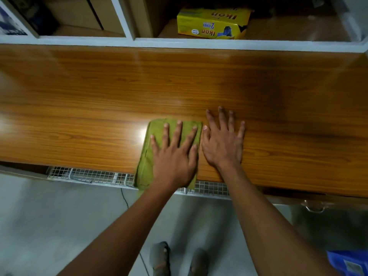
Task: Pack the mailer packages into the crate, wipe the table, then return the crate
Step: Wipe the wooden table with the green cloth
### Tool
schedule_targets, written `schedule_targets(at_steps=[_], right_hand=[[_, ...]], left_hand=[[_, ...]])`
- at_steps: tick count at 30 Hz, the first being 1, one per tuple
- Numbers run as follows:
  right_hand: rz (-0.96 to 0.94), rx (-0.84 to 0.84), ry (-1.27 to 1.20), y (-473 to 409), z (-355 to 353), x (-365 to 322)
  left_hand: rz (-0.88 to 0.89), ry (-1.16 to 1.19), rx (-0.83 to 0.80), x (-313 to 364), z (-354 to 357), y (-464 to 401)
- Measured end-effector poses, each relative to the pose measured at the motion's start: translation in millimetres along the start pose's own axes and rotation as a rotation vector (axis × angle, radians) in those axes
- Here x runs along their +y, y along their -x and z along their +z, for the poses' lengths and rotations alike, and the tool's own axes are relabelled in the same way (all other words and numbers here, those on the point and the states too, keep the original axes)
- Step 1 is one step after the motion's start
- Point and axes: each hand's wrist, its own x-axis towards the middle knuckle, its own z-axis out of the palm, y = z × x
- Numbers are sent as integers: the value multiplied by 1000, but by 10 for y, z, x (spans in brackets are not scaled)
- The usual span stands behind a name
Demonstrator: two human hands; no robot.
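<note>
Two feet in grey sandals (160, 257) stand on the pale floor, with a blue printed package (349, 262) at the lower right corner of the view. Under the near edge of the glossy wooden tabletop (99, 100) hangs a white wire-mesh rack (89, 175). On that near edge lies a folded green cloth (157, 136), its near end drooping over the edge. Pressing flat on the cloth is the left hand (175, 156), fingers straight and spread. Just beside it, the right hand (222, 143) rests flat on the bare wood, fingers also spread, its thumb touching the cloth's right edge. Beyond the far edge, a white-framed shelf (179, 41) holds a yellow "Ikon" box (213, 23). Neither crate nor mailer packages can be identified for certain.
</note>
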Motion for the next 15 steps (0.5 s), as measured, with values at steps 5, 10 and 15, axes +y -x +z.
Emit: schedule_targets(at_steps=[5,10,15], right_hand=[[-39,-15,-1,-107,-32,58],[-83,-61,21,-659,-80,227],[-54,-58,28,-846,-103,236]], left_hand=[[23,-20,16,27,-21,-623],[0,-33,-14,4,-164,-2050],[29,-60,-15,16,-172,-1883]])
